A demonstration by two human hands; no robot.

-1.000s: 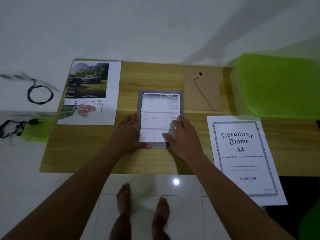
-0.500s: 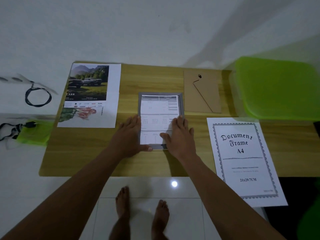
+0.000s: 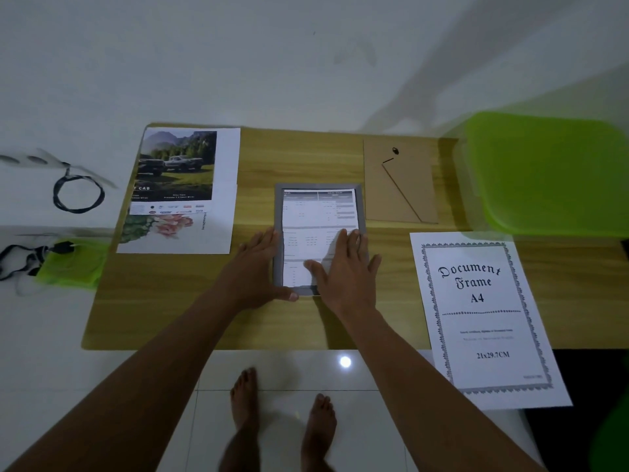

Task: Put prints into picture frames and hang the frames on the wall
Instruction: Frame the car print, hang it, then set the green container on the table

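Grey picture frame (image 3: 278,216), flat matte rectangle, lying mid-way along wood-grain table (image 3: 289,155), with white print (image 3: 316,216) of faint tables sitting inside. Right hand (image 3: 343,270) pressing on print, fingers straight and spread, gripping nothing. Left hand (image 3: 253,270) lying flat against frame's left edge, thumb touching bottom edge. Brown fibreboard backing (image 3: 400,185) lying just right of frame. Table standing against white wall (image 3: 306,63). Glossy floor tiles (image 3: 289,369) reflecting light spot. Hands and frame staying where they were half second ago.

Wooden table (image 3: 170,301) bears frame (image 3: 278,216), prints (image 3: 183,185), backing board (image 3: 398,189).
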